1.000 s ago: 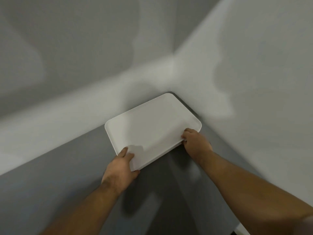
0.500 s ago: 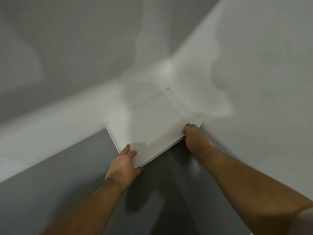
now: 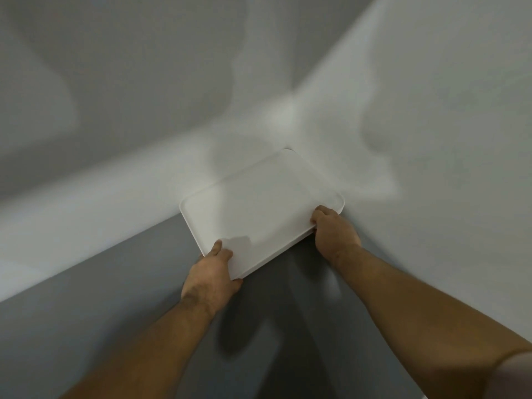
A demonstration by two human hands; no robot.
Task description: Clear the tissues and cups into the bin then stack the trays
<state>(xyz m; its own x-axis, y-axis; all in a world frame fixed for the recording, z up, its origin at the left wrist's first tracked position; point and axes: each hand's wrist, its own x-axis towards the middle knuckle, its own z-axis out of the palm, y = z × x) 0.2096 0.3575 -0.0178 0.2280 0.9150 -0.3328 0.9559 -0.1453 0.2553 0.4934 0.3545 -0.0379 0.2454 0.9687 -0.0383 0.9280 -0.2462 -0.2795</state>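
Since the white tray (image 3: 259, 208) looks light, stiff and slick, the left hand (image 3: 211, 276) and right hand (image 3: 335, 233) each clasp its near rim, at opposite corners.

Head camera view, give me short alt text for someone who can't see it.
Two bare hands grip the near edge of a white tray pushed into a corner of pale walls: the left hand at its near-left corner, the right hand at its near-right. The tray looks empty, over a grey surface.

Both hands (image 3: 276, 254) gripping, seemingly, tray (image 3: 259, 208)
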